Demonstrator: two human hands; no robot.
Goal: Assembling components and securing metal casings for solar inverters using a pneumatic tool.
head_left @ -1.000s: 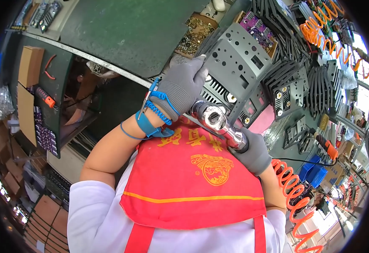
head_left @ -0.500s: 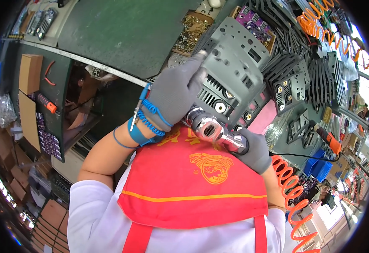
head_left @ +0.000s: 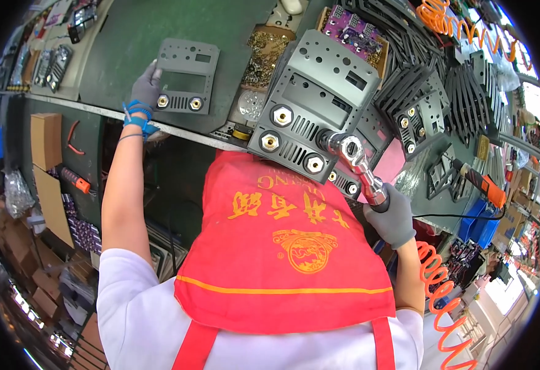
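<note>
While pinching a grey panel [head_left: 177, 61] by its left edge over the green tabletop [head_left: 122, 52] with the fingers of the left hand [head_left: 147, 88], closing the right hand [head_left: 393, 216] round a chrome ratchet wrench [head_left: 362, 168] beside a stacked panel [head_left: 320, 86]. Apparently done with seating brass-centred nuts [head_left: 196, 103] in both; left, perhaps, with fanned dark panels [head_left: 467, 114] without visible nuts.

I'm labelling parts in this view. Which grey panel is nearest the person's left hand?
The lone grey slotted panel over the green tabletop, its left edge at the left hand; the grey panels to its right crowd together.
</note>
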